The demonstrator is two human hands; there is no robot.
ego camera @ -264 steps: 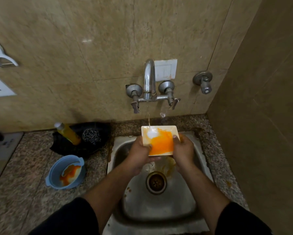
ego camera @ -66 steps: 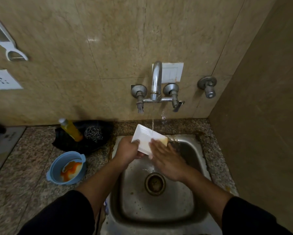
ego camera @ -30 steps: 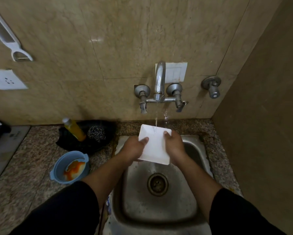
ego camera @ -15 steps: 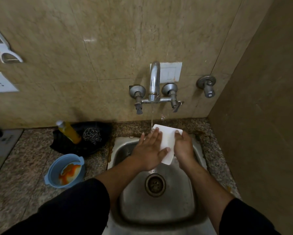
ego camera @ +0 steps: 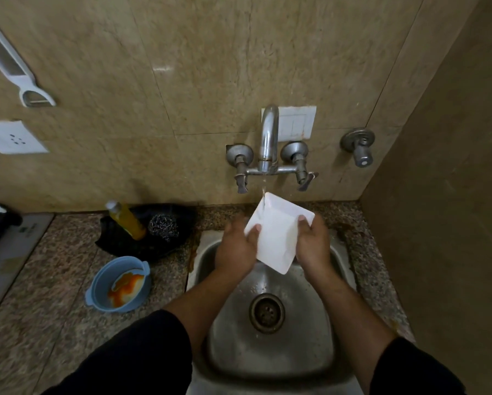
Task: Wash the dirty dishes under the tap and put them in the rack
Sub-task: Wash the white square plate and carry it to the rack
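A white rectangular plate [ego camera: 277, 232] is held tilted over the steel sink [ego camera: 270, 346], its top corner under the thin stream from the tap [ego camera: 268, 138]. My left hand [ego camera: 236, 246] grips its left edge, thumb on the face. My right hand [ego camera: 313, 243] grips the right edge. The plate's visible face looks clean white. A blue bowl [ego camera: 119, 283] with orange sauce stains sits on the counter left of the sink.
A yellow soap bottle [ego camera: 126, 220] and a steel scrubber [ego camera: 163, 227] lie on a black cloth behind the bowl. A valve [ego camera: 358, 146] sticks out of the wall at right. A side wall closes off the right. No rack is in view.
Earlier the plate was smeared orange; it is now white. In the last half second my left hand moved from lying flat on the plate to gripping its left edge, and the plate turned.
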